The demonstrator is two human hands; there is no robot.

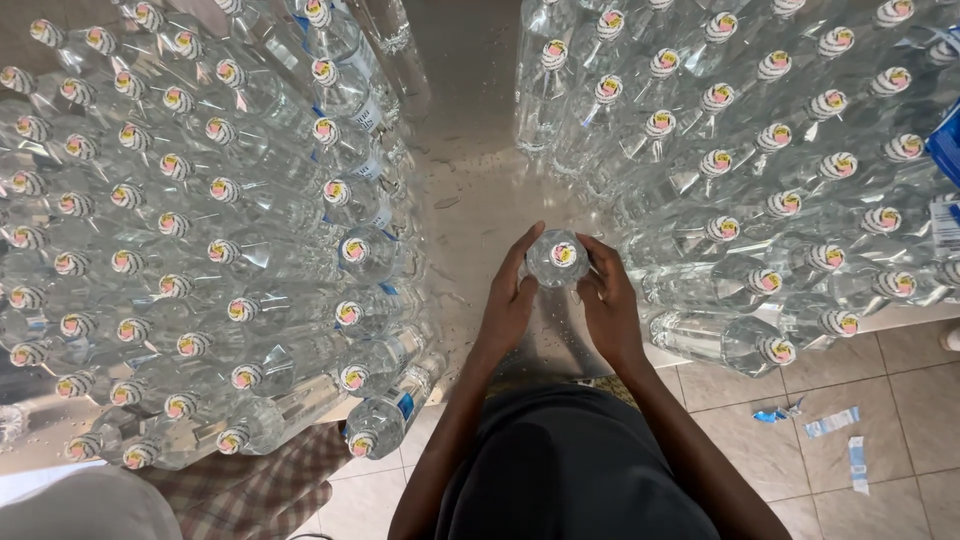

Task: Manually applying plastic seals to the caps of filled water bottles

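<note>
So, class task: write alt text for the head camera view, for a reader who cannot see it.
Seen from above, a person's left hand and right hand hold one clear capped bottle upright on a wet metal table. Crowded groups of matching bottles stand on both sides; torn labels lie on the tiled floor.

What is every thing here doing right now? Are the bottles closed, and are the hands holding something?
Bottle in the hands: upright, capped, held from both sides.
Left hand: wrapped round that bottle.
Right hand: wrapped round that bottle.
Left group of bottles: capped, standing packed together.
Right group of bottles: capped, standing packed together.
Metal table: wet with drops.
Paper scraps: lying flat on the tiled floor.
</note>
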